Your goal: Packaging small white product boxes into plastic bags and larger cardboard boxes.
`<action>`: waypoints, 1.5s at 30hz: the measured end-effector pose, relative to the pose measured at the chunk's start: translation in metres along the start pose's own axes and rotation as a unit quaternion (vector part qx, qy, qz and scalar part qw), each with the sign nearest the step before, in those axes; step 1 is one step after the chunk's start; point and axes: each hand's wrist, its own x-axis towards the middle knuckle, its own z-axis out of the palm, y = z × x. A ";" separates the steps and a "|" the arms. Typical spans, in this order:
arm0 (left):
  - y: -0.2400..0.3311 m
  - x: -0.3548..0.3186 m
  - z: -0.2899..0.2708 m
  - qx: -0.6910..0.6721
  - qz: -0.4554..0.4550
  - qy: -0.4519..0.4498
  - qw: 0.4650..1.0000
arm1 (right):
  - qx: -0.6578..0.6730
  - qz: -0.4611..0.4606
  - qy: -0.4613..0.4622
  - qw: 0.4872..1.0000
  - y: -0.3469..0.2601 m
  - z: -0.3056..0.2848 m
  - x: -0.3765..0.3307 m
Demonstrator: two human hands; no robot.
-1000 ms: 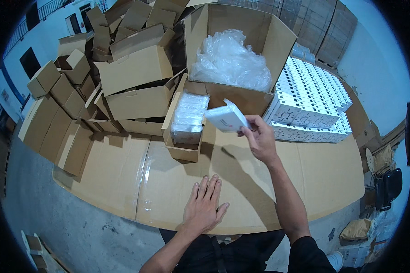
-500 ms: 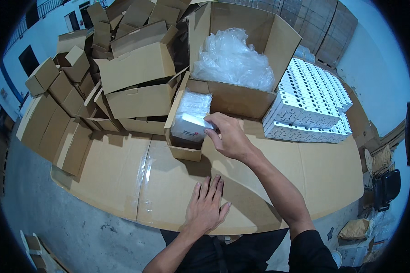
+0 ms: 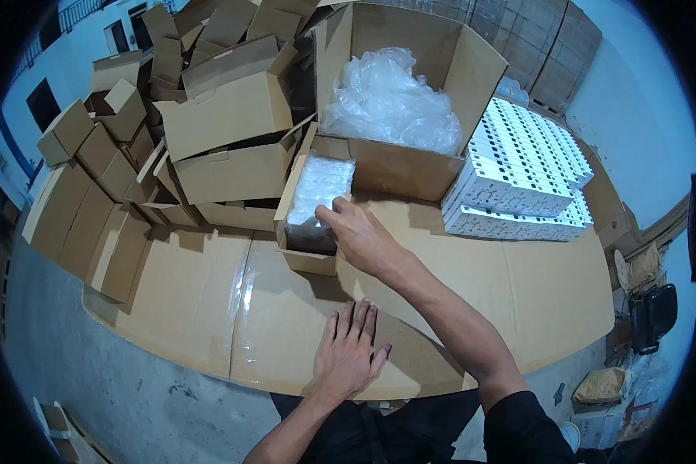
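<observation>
A narrow open cardboard box stands on the table, holding a row of clear-wrapped white packets. My right hand reaches over the box's near right side. Its fingers are bent and closed by the front packets, and what they grip, if anything, is hidden behind the knuckles. A dark gap shows inside the box's near end. Closer to me, my left hand lies flat on the cardboard-covered table, fingers extended and nothing held.
Behind the narrow box, a large carton holds crumpled clear plastic bags. White printed boxes are stacked in rows to the right. Open empty cardboard boxes pile up at the back left. A strip of clear tape crosses the tabletop.
My right hand has moved left and slightly lower over the box. The white packet it pinched at the front, tilted up, no longer shows that way. My left hand stays put.
</observation>
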 end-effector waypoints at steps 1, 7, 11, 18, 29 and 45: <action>0.000 0.000 0.000 -0.001 0.003 -0.001 1.000 | -0.010 -0.016 0.010 1.000 0.004 0.005 -0.002; 0.002 0.002 0.001 -0.015 0.005 -0.005 1.000 | -0.028 -0.023 -0.011 0.999 0.006 -0.007 -0.010; 0.004 0.007 0.013 0.008 0.002 -0.020 1.000 | 0.032 0.017 -0.029 0.999 0.019 -0.020 -0.035; 0.022 0.064 0.025 0.031 0.001 0.009 0.999 | 0.081 0.043 0.104 0.990 0.083 -0.128 -0.128; 0.015 0.186 0.051 -0.102 0.081 0.128 0.983 | -0.110 0.214 0.440 0.865 0.274 -0.290 -0.283; 0.004 0.218 0.059 -0.112 0.060 0.124 0.984 | -0.133 0.380 0.323 0.856 0.393 -0.304 -0.284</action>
